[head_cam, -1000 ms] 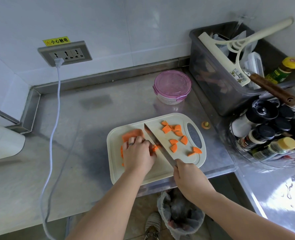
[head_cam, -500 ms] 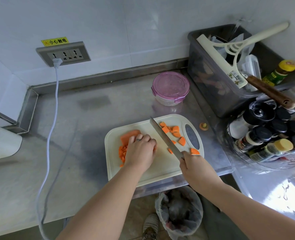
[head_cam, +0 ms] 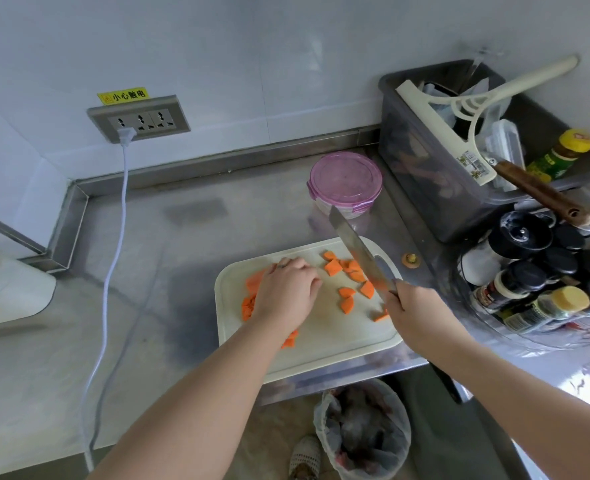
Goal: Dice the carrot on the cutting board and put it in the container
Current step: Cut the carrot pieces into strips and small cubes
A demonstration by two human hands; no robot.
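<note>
2 hands engaged: left hand (head_cam: 286,292) pressed the uncut orange carrot chunk (head_cam: 253,280) onto the cream plastic cutting board (head_cam: 338,337); right hand (head_cam: 414,306) gripped the steel knife (head_cam: 359,251), held raised. Risk: a descending knife could nick the left hand if it crept rightward. The round pink-lidded container (head_cam: 345,180) sat closed beyond the board.

One cream plastic cutting board (head_cam: 321,341) on the steel counter (head_cam: 182,237). On its three o'clock side I count about nine loose orange carrot pieces (head_cam: 347,304). The carrot heap (head_cam: 248,306) at nine o'clock sits half under the left hand (head_cam: 286,289), too hidden to count. Two hands; the right hand (head_cam: 411,306) holds the one long steel knife (head_cam: 355,247). One round pink-lidded container (head_cam: 345,178) at twelve o'clock, one carrot stub (head_cam: 410,259) at two o'clock. One grey wall socket (head_cam: 139,119) with three outlets, and one white plug (head_cam: 126,135).
</note>
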